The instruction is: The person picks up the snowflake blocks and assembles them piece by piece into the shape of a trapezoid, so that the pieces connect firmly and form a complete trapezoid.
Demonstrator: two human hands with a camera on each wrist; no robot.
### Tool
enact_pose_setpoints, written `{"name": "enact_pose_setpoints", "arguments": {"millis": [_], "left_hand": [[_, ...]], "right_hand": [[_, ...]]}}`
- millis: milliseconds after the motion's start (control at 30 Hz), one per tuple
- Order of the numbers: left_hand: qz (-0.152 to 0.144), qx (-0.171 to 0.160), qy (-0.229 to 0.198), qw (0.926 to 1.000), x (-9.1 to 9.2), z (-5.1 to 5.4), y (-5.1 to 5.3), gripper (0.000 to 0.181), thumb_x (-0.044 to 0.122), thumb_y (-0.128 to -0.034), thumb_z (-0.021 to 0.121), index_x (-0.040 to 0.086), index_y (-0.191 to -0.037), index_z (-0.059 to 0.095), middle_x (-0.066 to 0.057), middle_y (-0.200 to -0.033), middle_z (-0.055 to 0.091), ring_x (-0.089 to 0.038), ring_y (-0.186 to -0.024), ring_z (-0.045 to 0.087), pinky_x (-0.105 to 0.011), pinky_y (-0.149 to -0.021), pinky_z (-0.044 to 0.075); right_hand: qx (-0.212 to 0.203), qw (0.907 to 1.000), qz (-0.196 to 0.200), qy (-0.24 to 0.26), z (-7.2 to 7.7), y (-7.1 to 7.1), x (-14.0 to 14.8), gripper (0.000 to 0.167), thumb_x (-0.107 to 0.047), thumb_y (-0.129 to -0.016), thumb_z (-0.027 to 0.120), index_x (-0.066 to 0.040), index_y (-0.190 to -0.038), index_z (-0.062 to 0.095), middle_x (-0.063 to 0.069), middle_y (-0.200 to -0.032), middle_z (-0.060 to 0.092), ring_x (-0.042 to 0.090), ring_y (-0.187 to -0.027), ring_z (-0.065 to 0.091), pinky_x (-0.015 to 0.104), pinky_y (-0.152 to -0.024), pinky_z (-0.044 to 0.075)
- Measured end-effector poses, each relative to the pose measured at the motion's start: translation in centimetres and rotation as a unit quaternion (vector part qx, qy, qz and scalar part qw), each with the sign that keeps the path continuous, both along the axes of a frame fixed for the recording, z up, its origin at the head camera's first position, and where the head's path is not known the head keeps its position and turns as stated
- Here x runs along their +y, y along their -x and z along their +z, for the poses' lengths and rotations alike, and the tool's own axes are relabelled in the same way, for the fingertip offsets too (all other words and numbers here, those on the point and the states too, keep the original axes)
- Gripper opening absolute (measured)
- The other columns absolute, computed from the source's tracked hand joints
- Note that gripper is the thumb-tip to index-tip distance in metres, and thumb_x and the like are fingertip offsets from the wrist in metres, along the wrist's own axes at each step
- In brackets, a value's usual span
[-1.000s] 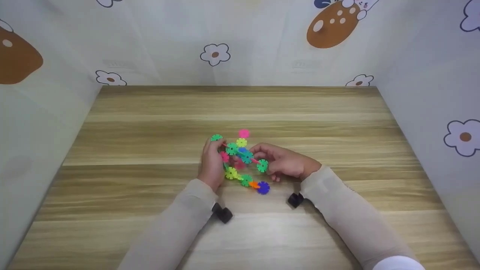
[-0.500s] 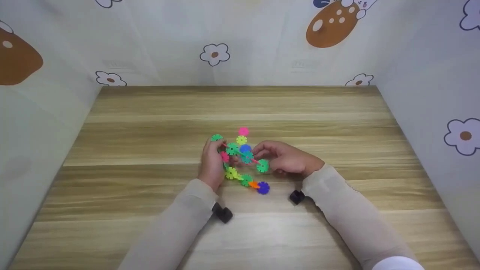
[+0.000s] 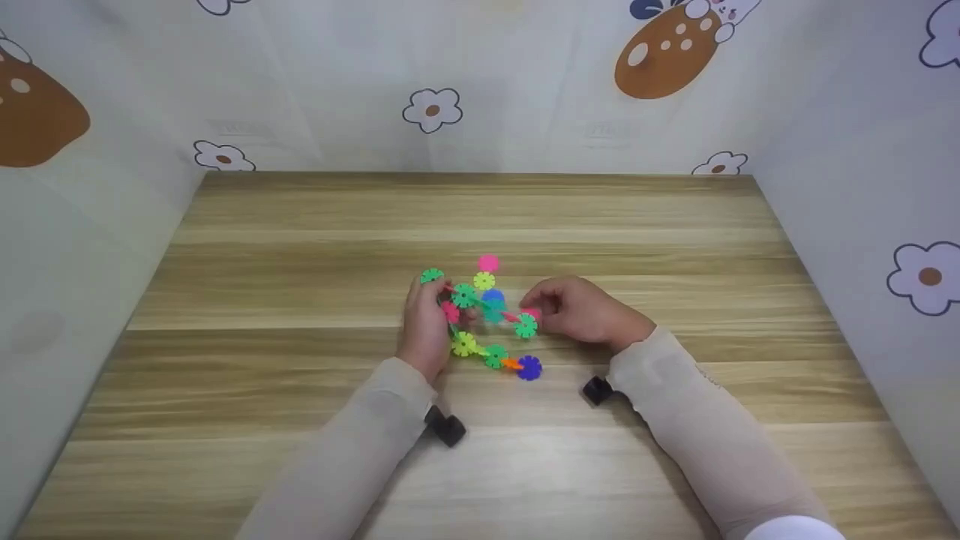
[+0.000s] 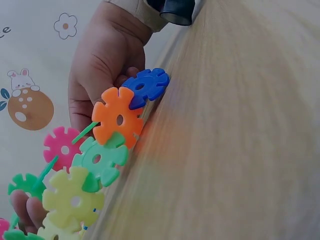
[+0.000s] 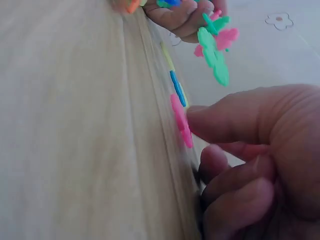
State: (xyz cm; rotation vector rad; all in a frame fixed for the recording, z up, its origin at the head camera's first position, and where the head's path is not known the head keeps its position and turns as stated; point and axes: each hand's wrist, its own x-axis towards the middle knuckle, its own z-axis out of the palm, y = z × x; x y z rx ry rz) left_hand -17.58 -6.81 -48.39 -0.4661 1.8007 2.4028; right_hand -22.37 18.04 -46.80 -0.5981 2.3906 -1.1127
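My left hand [image 3: 427, 326] grips a linked structure of slotted, flower-shaped plastic discs. One arm of it runs through a green disc [image 3: 464, 295] to another at the right end. The lower arm goes from yellow through green and an orange disc [image 4: 119, 119] to a dark blue disc [image 3: 529, 367]. At my right hand [image 3: 589, 311], the thumb and fingers pinch a pink disc [image 3: 530, 314], partly hidden behind the end green disc. Behind the structure, a yellow disc [image 3: 484, 280] and a farther pink disc [image 3: 489, 263] line up with a blue one; whether these join the held pieces I cannot tell.
The wood-grain table [image 3: 300, 240] stretches out around both hands. Pale curtains [image 3: 337, 82] with printed flowers enclose its back and sides. A small black wrist camera [image 3: 448, 430] hangs by the left cuff, another [image 3: 598, 391] by the right.
My right hand has shifted right and slightly away from me, and a pink disc now shows at its fingertips. The left hand stays nearly still; its structure has tilted slightly.
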Motion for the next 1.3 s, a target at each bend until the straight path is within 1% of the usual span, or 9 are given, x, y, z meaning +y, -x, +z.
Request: {"name": "enact_pose_setpoints", "arguments": {"millis": [100, 200, 400, 567, 667, 933, 1033, 1167, 1300], "left_hand": [[0.004, 0.000, -0.001, 1.0000, 0.0, 0.0, 0.1, 0.035, 0.033, -0.1099, 0.036, 0.006, -0.130, 0.047, -0.010, -0.094, 0.061, -0.022, -0.075, 0.068, -0.034, -0.074, 0.060], [0.009, -0.005, -0.004, 0.9999, 0.1, 0.0, 0.2, 0.035, 0.034, -0.1099, 0.036, 0.007, -0.130, 0.045, -0.010, -0.094, 0.061, -0.023, -0.076, 0.069, -0.034, -0.075, 0.060], [0.029, -0.011, 0.003, 0.9995, 0.1, -0.1, 0.4, 0.035, 0.035, -0.1106, 0.037, 0.006, -0.128, 0.045, -0.013, -0.097, 0.062, -0.024, -0.080, 0.069, -0.037, -0.078, 0.062], [0.042, 0.005, -0.020, 0.9989, 0.2, -0.1, 0.5, 0.030, 0.031, -0.1115, 0.037, 0.004, -0.125, 0.043, -0.016, -0.099, 0.061, -0.026, -0.081, 0.070, -0.038, -0.080, 0.062], [0.043, 0.014, -0.032, 0.9985, 0.2, -0.2, 0.5, 0.029, 0.029, -0.1122, 0.036, 0.003, -0.124, 0.042, -0.016, -0.098, 0.062, -0.026, -0.081, 0.070, -0.038, -0.080, 0.062], [0.036, 0.007, -0.010, 0.9993, 0.2, 0.0, 0.4, 0.031, 0.032, -0.1118, 0.037, 0.004, -0.124, 0.045, -0.016, -0.093, 0.068, -0.026, -0.081, 0.072, -0.038, -0.081, 0.063], [0.035, 0.010, -0.017, 0.9992, 0.2, 0.0, 0.5, 0.033, 0.032, -0.1123, 0.037, 0.003, -0.126, 0.042, -0.017, -0.094, 0.069, -0.026, -0.080, 0.071, -0.037, -0.081, 0.063], [0.036, 0.023, -0.037, 0.9984, 0.2, 0.0, 0.5, 0.033, 0.030, -0.1128, 0.037, 0.000, -0.127, 0.040, -0.018, -0.091, 0.069, -0.026, -0.076, 0.070, -0.037, -0.079, 0.063], [0.038, 0.017, -0.034, 0.9986, 0.1, 0.0, 0.5, 0.035, 0.032, -0.1123, 0.038, 0.001, -0.128, 0.041, -0.018, -0.092, 0.069, -0.026, -0.078, 0.072, -0.037, -0.080, 0.062]], "right_hand": [[0.012, 0.9994, 0.008, -0.030, 0.3, -0.2, -0.2, 0.025, -0.006, -0.090, 0.078, -0.014, -0.113, 0.075, -0.001, -0.099, 0.072, 0.016, -0.089, 0.061, 0.033, -0.083, 0.053], [0.011, 0.9995, 0.003, -0.029, 0.4, -0.3, -0.2, 0.022, -0.004, -0.088, 0.079, -0.013, -0.106, 0.069, 0.000, -0.093, 0.067, 0.017, -0.085, 0.058, 0.032, -0.078, 0.051], [-0.028, 0.9986, -0.016, 0.042, -0.3, 0.2, 0.3, 0.023, 0.004, -0.087, 0.077, -0.009, -0.100, 0.062, 0.004, -0.088, 0.061, 0.017, -0.071, 0.055, 0.025, -0.059, 0.051], [-0.066, 0.9936, -0.015, 0.091, -0.6, 0.2, 0.5, 0.020, 0.005, -0.091, 0.072, -0.007, -0.101, 0.058, 0.005, -0.086, 0.059, 0.015, -0.058, 0.052, 0.025, -0.049, 0.050], [-0.068, 0.9924, -0.013, 0.102, -0.6, 0.2, 0.6, 0.019, 0.005, -0.092, 0.070, -0.006, -0.101, 0.058, 0.004, -0.086, 0.059, 0.014, -0.058, 0.052, 0.025, -0.048, 0.050], [-0.063, 0.9905, -0.020, 0.120, -0.7, 0.0, 0.5, 0.014, 0.002, -0.095, 0.070, -0.005, -0.099, 0.058, 0.004, -0.080, 0.060, 0.015, -0.063, 0.056, 0.025, -0.050, 0.051], [-0.075, 0.9845, -0.037, 0.154, -0.9, 0.1, 0.4, 0.014, 0.003, -0.097, 0.067, -0.004, -0.098, 0.055, 0.006, -0.079, 0.061, 0.016, -0.064, 0.056, 0.025, -0.052, 0.052], [-0.098, 0.9720, -0.071, 0.201, -1.0, 0.1, 0.2, 0.016, 0.005, -0.099, 0.065, -0.003, -0.098, 0.052, 0.010, -0.080, 0.063, 0.018, -0.064, 0.056, 0.025, -0.055, 0.053], [-0.107, 0.9663, -0.089, 0.216, -1.1, 0.2, 0.1, 0.016, 0.006, -0.099, 0.064, -0.004, -0.098, 0.052, 0.011, -0.082, 0.063, 0.018, -0.064, 0.056, 0.024, -0.056, 0.053]]}}
